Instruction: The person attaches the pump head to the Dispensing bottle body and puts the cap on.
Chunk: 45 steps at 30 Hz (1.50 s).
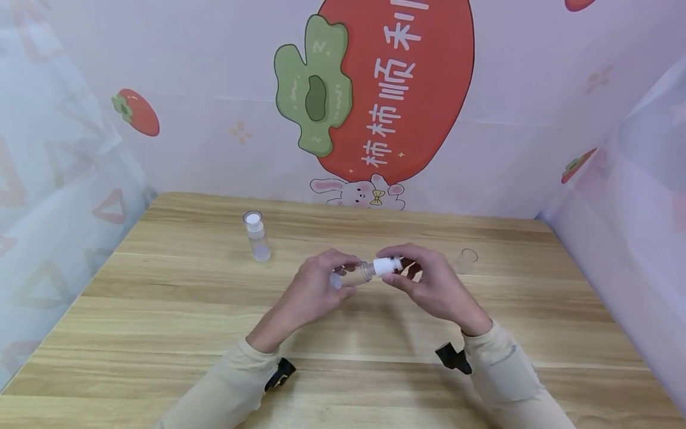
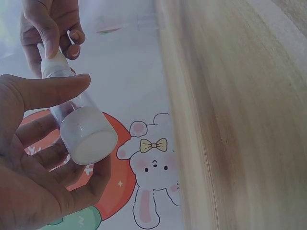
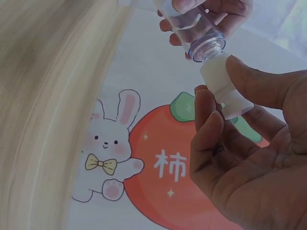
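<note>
My left hand [image 1: 321, 286] grips a small clear bottle [image 1: 354, 276] by its body, its whitish base facing the left wrist camera. Thumb and fingers of my right hand [image 1: 429, 283] pinch a white pump top [image 3: 217, 74] at the mouth of that bottle. In the right wrist view the pump top lines up with the bottle's threaded neck [image 3: 207, 47]. Both hands hold the two parts tilted above the wooden table [image 1: 343, 381].
A second clear bottle with a white pump top [image 1: 257, 237] stands at the back left of the table. To the right, behind my right hand, lies a clear cap [image 1: 467, 260]. Printed sheets [image 1: 214, 149] wall the table at the back and sides.
</note>
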### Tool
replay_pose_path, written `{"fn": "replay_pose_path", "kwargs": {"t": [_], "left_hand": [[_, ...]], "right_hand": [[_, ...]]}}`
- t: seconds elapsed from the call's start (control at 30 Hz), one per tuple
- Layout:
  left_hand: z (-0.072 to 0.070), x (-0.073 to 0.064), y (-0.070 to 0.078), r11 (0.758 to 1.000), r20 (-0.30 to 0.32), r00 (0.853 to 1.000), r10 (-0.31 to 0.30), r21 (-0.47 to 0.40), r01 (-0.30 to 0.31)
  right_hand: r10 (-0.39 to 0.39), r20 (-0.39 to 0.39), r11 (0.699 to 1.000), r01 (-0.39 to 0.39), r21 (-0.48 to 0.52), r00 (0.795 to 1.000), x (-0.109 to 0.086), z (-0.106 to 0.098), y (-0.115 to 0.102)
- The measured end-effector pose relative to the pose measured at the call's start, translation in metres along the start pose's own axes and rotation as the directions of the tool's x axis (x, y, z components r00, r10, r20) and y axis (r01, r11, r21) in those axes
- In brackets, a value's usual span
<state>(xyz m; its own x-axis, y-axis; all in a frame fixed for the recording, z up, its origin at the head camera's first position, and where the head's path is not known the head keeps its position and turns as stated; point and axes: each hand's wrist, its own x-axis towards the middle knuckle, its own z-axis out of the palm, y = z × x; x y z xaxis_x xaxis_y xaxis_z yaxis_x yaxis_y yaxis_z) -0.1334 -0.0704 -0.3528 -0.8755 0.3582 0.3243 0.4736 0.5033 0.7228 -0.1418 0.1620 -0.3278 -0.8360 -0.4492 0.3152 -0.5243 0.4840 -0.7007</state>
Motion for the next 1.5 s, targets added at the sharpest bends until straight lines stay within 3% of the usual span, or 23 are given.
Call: {"fn": "replay_pose_path", "kwargs": {"t": [0.63, 1.13, 1.5], "left_hand": [[-0.0006, -0.0006, 0.0019, 1.0, 0.053, 0.999, 0.012, 0.017, -0.013], [-0.0001, -0.0013, 0.0025, 0.998, 0.044, 0.999, 0.018, 0.053, -0.02], [0.0002, -0.0002, 0.0009, 1.0, 0.045, 0.999, -0.023, 0.007, 0.023]], "right_hand": [[-0.014, 0.03, 1.0, 0.014, -0.025, 0.999, -0.0009, 0.0038, 0.0012], [0.105, 0.073, 0.991, -0.099, -0.086, 0.992, 0.0011, 0.0047, -0.0042], [0.1, 0.083, 0.991, -0.092, -0.093, 0.992, 0.0002, 0.0012, -0.0058]]}}
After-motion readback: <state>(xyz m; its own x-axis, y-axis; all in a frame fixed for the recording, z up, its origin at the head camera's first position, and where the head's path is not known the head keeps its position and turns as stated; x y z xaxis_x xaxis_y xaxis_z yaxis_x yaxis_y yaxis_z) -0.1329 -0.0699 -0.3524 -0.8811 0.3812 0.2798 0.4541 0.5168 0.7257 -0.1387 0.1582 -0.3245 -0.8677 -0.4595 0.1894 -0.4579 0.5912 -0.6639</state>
